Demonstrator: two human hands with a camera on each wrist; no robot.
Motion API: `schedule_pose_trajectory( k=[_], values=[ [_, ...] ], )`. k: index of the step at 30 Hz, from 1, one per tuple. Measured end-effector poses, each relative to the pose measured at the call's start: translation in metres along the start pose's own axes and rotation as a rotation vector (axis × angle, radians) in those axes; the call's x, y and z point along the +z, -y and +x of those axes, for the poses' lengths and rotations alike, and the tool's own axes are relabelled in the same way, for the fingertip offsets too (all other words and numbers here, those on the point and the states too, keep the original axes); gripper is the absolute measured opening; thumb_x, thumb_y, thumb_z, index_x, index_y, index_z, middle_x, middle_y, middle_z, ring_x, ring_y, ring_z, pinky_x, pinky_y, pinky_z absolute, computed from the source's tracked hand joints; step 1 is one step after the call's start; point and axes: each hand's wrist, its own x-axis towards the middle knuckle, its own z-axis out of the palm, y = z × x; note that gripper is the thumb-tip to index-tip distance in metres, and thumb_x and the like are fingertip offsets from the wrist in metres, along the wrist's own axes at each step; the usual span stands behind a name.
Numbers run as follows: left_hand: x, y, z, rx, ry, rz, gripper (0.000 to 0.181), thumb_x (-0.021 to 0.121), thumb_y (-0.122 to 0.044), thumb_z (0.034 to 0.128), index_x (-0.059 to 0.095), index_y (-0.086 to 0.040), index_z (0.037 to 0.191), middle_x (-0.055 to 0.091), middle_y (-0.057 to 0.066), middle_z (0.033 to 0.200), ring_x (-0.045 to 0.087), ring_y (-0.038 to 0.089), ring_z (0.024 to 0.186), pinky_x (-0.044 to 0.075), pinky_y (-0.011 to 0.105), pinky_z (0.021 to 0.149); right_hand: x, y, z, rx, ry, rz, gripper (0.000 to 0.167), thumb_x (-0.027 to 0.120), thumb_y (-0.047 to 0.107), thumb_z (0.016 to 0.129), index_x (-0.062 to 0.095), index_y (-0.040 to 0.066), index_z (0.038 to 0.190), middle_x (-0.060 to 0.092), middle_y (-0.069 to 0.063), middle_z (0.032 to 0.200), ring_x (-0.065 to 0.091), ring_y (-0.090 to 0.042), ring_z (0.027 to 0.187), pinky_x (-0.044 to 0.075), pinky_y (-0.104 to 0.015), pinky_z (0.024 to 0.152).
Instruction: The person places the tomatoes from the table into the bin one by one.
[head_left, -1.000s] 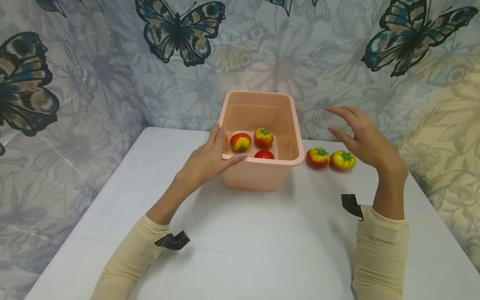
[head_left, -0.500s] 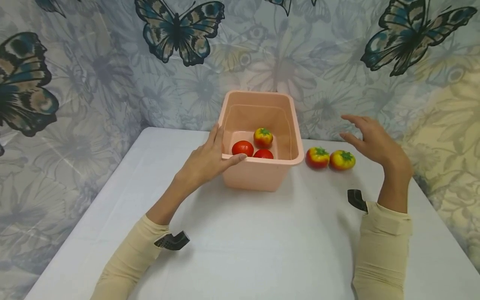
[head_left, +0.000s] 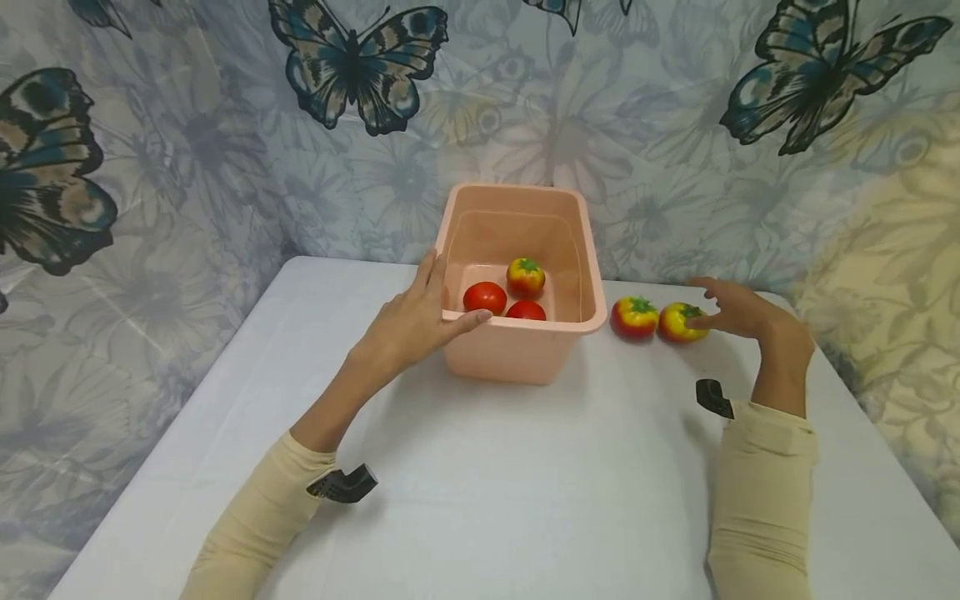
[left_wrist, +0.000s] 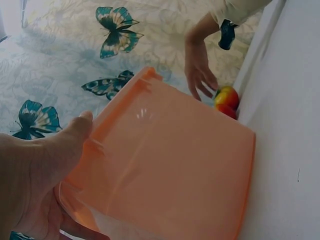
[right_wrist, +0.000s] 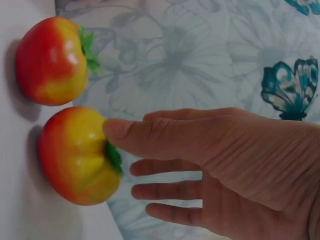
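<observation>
My left hand (head_left: 405,321) holds the near-left corner of a peach plastic bin (head_left: 517,350), thumb along the front rim and fingers on the left side. Inside lie a red-and-yellow tomato (head_left: 526,277) with a green top and two red-looking ones, a tomato (head_left: 484,297) at left and a tomato (head_left: 527,311) partly behind the rim. On the table to the right sit two more red-and-yellow tomatoes, a left one (head_left: 633,318) and a right one (head_left: 678,323). My right hand (right_wrist: 215,165) reaches over the right one, thumb overlapping its top, fingers spread; contact is unclear.
The white table (head_left: 525,483) ends at a floral wall covering with butterflies (head_left: 360,67) behind the bin. Each sleeved wrist carries a small black camera mount, one on the left wrist (head_left: 342,483) and one on the right wrist (head_left: 714,398).
My right hand has shifted right and then down to the right tomato on the table. In the bin, the left tomato has rolled and shows its red side. My left hand stays put.
</observation>
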Motion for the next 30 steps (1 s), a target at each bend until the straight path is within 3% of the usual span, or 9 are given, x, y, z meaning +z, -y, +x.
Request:
schedule_pose_trajectory(
  k=[8,15,30],
  values=[
    [0.001,0.001,0.0,0.0,0.01,-0.003,0.122,0.046,-0.09,0.0873,-0.004,-0.013,0.169,-0.003,0.009,0.179,0.061,0.047,0.134,0.055,0.057,0.105,0.008,-0.007,0.009,0.022,0.045,0.004,0.072,0.07,0.016,0.099,0.03,-0.009,0.154,0.047,-0.046,0.14,0.048,-0.06,0.126,0.041,-0.075,0.104],
    [0.002,0.001,0.0,-0.006,0.007,-0.004,0.123,0.045,-0.091,0.0861,-0.003,-0.014,0.169,-0.002,0.008,0.179,0.063,0.047,0.132,0.057,0.056,0.103,0.01,-0.009,0.01,-0.011,-0.008,-0.01,0.047,0.069,0.006,0.097,0.049,-0.016,0.133,0.056,-0.043,0.13,0.053,-0.057,0.12,0.045,-0.071,0.101],
    [0.001,0.002,-0.001,-0.003,0.014,-0.006,0.123,0.046,-0.09,0.0864,-0.003,-0.014,0.169,-0.002,0.008,0.179,0.063,0.046,0.131,0.058,0.055,0.1,0.014,-0.013,0.016,-0.069,-0.072,-0.036,0.015,0.067,0.002,0.096,0.065,-0.01,0.105,0.069,-0.031,0.107,0.065,-0.05,0.103,0.054,-0.059,0.089]
  ],
)
